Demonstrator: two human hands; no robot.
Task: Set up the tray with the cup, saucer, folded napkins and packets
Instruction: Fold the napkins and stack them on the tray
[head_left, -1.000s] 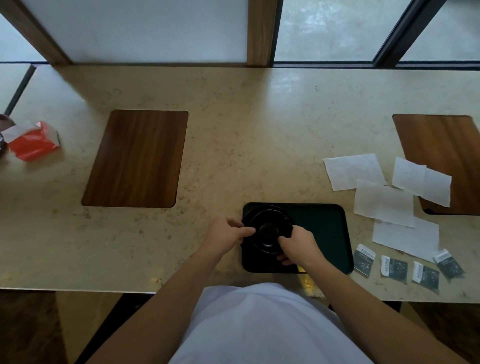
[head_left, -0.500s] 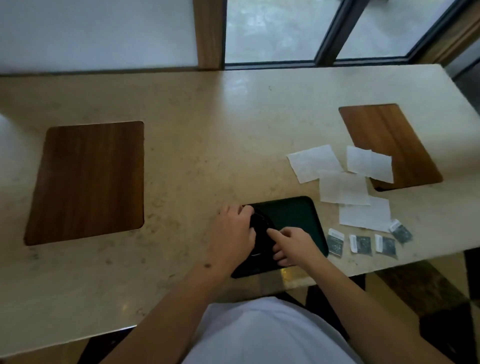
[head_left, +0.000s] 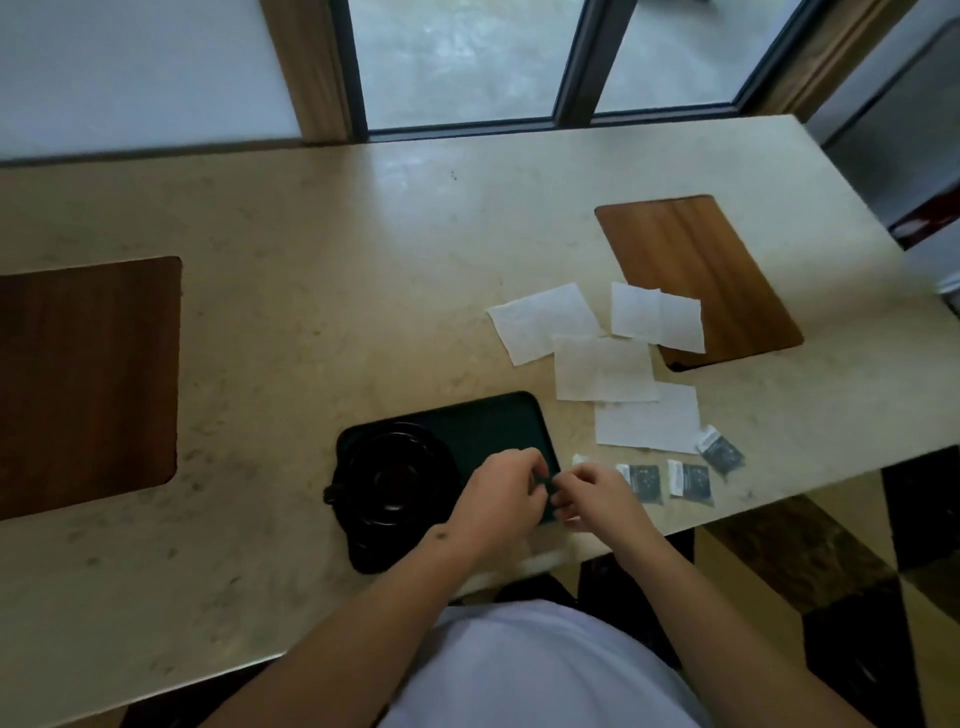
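Note:
A dark green tray (head_left: 483, 426) lies at the counter's near edge. On its left half a black cup (head_left: 387, 475) sits on a black saucer (head_left: 363, 525), handle to the left. My left hand (head_left: 498, 499) and my right hand (head_left: 602, 493) meet at the tray's right edge, fingers pinched on a small dark packet (head_left: 549, 482); its white end shows above my right knuckles. Three more packets (head_left: 688, 480) lie in a row to the right. Several white napkins (head_left: 605, 369) lie flat beyond them.
Two wooden panels are set in the stone counter, one at the far left (head_left: 88, 379) and one at the right (head_left: 696, 275); a napkin overlaps the right one. The counter's near edge (head_left: 779, 493) runs close to the packets. Windows stand behind.
Both hands have left the cup and saucer and moved right to the tray's right edge, taking up the nearest packet. The camera has swung right and tilted.

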